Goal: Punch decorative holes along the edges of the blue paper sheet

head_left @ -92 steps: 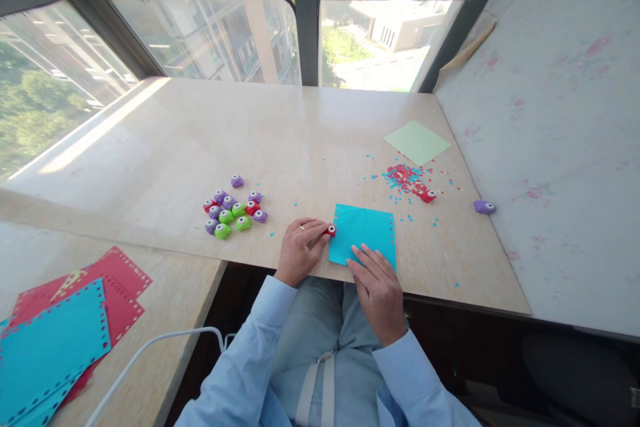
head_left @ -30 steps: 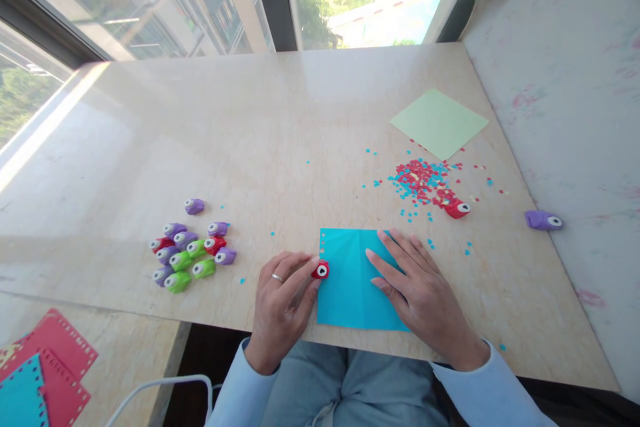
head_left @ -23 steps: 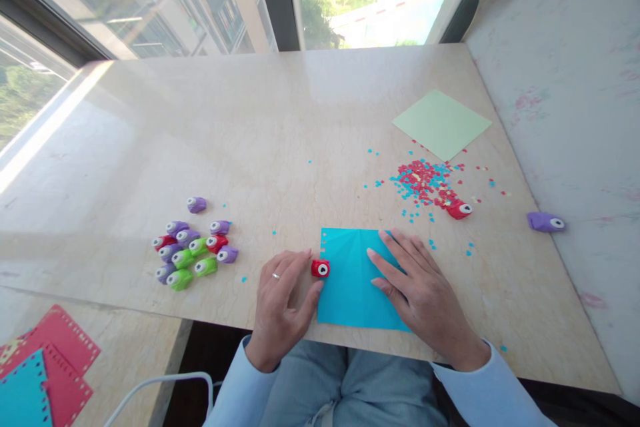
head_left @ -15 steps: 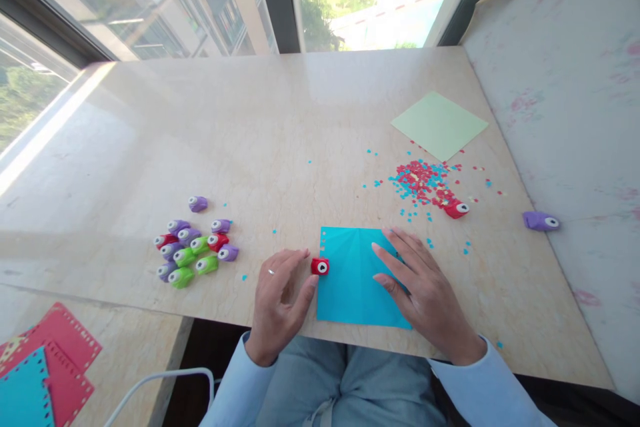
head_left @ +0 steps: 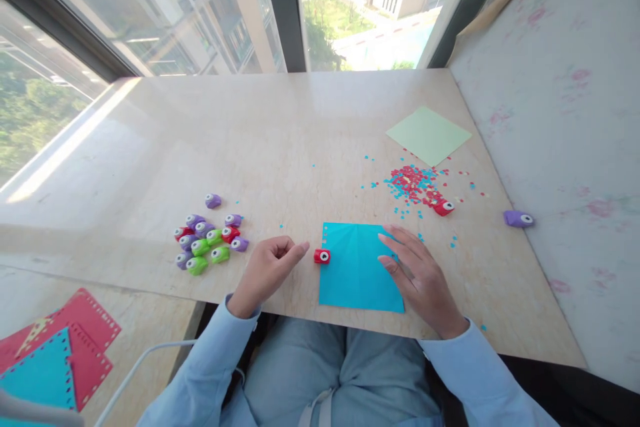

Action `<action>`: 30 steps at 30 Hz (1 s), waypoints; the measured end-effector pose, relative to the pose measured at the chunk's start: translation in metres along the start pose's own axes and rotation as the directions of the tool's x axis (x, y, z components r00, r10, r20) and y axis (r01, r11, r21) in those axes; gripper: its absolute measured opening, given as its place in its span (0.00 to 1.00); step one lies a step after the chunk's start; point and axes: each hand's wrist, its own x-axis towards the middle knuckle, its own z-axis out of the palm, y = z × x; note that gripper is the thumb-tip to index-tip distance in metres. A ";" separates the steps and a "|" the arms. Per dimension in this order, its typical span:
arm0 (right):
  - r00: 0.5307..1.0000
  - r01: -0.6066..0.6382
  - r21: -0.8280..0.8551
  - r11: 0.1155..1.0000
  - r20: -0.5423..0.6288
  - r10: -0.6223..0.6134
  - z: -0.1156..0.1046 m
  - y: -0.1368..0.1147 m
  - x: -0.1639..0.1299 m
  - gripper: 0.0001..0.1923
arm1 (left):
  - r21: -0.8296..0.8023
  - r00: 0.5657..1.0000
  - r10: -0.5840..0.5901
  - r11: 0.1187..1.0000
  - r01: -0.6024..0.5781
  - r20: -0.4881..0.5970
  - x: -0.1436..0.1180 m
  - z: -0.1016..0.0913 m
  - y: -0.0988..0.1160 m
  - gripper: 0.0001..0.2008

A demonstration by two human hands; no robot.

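Red punch point(head_left: 317, 256) straddles the blue paper point(head_left: 357, 273) at its left edge, its tiny mark point(head_left: 325, 256) unreadable. Left hand point(head_left: 267, 272)'s just left of the paper, fingers curled together; right hand point(head_left: 424, 283)'s over the right edge, fingers spread.

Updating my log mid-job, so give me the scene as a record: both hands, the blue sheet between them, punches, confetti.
Left hand: fingers curled, left of the nearest red punch, not touching it
Right hand: fingers spread at the blue sheet's right edge; contact unclear
Punch position: at the sheet's left edge, below a few holes
Punch group: purple, green, red; left of the left hand
Confetti: mostly red and blue, near the green sheet
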 end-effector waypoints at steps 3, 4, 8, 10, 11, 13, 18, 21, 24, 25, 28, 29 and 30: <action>0.999 -0.031 0.037 0.999 -0.034 0.032 0.000 0.001 0.000 0.17 | 0.032 0.986 -0.054 0.998 0.049 0.155 0.011 -0.005 0.001 0.26; 0.998 -0.035 0.044 0.998 -0.041 0.037 0.000 0.001 0.000 0.17 | 0.037 0.977 -0.079 0.997 0.073 0.199 0.014 -0.007 0.001 0.27; 0.996 -0.048 0.067 0.997 -0.072 0.053 0.000 0.002 0.001 0.15 | -0.004 0.920 -0.178 0.981 0.192 0.350 0.025 -0.010 0.004 0.26; 0.995 -0.058 0.078 0.995 -0.082 0.064 0.000 0.002 0.001 0.14 | -0.014 0.915 -0.192 0.977 0.211 0.355 0.027 -0.008 0.005 0.25; 0.994 -0.062 0.083 0.995 -0.086 0.069 0.000 0.002 0.001 0.14 | -0.009 0.920 -0.193 0.978 0.209 0.342 0.027 -0.006 0.006 0.25; 0.993 -0.069 0.092 0.993 -0.090 0.077 0.000 0.002 0.001 0.14 | 0.010 0.929 -0.179 0.983 0.186 0.324 0.026 -0.003 0.005 0.26; 0.991 -0.077 0.107 0.991 -0.099 0.088 0.000 0.004 0.001 0.15 | -0.030 0.929 -0.133 0.988 0.152 0.344 0.024 0.003 0.000 0.27; 0.991 -0.075 0.114 0.991 -0.101 0.086 0.001 0.004 0.001 0.16 | -0.032 0.919 -0.158 0.983 0.181 0.362 0.027 0.002 -0.001 0.27; 0.992 -0.065 0.120 0.991 -0.102 0.078 0.000 0.005 0.000 0.16 | -0.012 0.907 -0.207 0.974 0.228 0.367 0.029 0.000 0.002 0.26; 0.992 -0.063 0.121 0.991 -0.104 0.076 0.000 0.006 0.000 0.16 | -0.004 0.904 -0.221 0.971 0.239 0.367 0.029 0.000 0.003 0.25; 0.992 -0.058 0.118 0.991 -0.109 0.071 0.000 0.006 0.000 0.15 | 0.023 0.902 -0.240 0.968 0.249 0.358 0.029 -0.001 0.006 0.24; 0.992 -0.056 0.117 0.992 -0.108 0.069 0.000 0.006 0.000 0.15 | 0.029 0.903 -0.241 0.968 0.248 0.355 0.029 -0.001 0.006 0.24; 0.992 -0.052 0.117 0.992 -0.108 0.065 0.000 0.006 0.000 0.15 | 0.030 0.905 -0.241 0.969 0.246 0.350 0.029 -0.001 0.007 0.24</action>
